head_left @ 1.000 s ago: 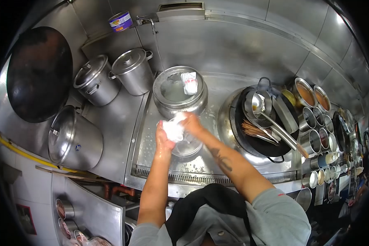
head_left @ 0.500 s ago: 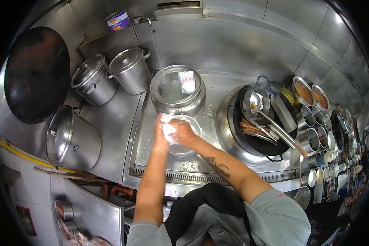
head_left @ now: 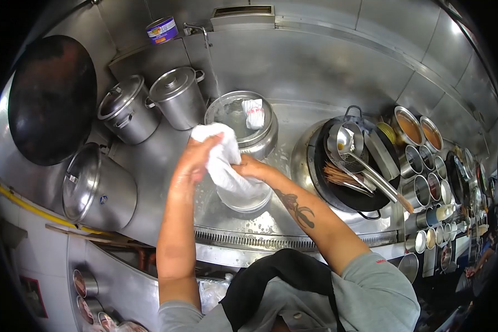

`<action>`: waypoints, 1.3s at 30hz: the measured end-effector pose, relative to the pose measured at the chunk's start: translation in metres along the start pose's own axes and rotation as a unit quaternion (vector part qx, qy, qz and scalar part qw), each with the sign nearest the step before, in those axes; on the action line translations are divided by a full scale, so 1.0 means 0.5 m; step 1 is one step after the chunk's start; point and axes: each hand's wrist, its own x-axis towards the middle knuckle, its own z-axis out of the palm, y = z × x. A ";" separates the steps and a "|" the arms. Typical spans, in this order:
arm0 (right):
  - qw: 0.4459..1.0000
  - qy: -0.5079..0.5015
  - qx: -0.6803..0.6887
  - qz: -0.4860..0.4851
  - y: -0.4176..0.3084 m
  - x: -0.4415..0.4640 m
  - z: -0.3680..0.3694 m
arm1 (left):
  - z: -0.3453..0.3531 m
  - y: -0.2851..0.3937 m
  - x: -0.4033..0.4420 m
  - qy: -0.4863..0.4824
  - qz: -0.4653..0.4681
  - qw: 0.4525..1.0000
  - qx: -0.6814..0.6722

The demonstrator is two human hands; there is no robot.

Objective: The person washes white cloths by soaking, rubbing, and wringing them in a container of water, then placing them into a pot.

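Note:
A white cloth (head_left: pixel 224 165) hangs partly spread between my two hands. My left hand (head_left: pixel 196 157) grips its upper left side, fingers folded over the fabric. At its right edge, my right hand (head_left: pixel 249 167) is closed on the cloth, its fingertips partly hidden behind it. Beneath the cloth is a round pale-rimmed container (head_left: pixel 253 206), largely covered from view. Just beyond my hands stands a metal pot of water (head_left: pixel 266 135), with a thin stream from the tap (head_left: pixel 206 37) running into it. A second folded white cloth with red marks (head_left: pixel 253 114) lies at that pot's rim.
Right of my arm, a black wok (head_left: pixel 322 191) holds a strainer, ladle and brush. Lidded steel pots (head_left: pixel 177 99) stand at left, near a large dark wok (head_left: pixel 52 99) against the wall. Sauce and seasoning containers (head_left: pixel 420 188) line the far right.
The bunched cloth has been opened out between my hands. My left hand has moved left and up, my right hand slightly right, and the hands are farther apart.

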 end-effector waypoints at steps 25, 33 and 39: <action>0.991 0.085 0.098 0.042 -0.091 0.010 -0.115 | -0.112 -0.193 -0.047 -0.046 -0.060 0.923 0.376; 0.973 0.098 0.203 0.050 -0.194 0.010 -0.161 | -0.250 -0.148 -0.054 0.025 -0.081 0.980 0.182; 0.971 0.102 -0.171 -0.131 -0.004 -0.046 -0.077 | -0.196 -0.233 -0.031 0.027 -0.134 0.963 -0.232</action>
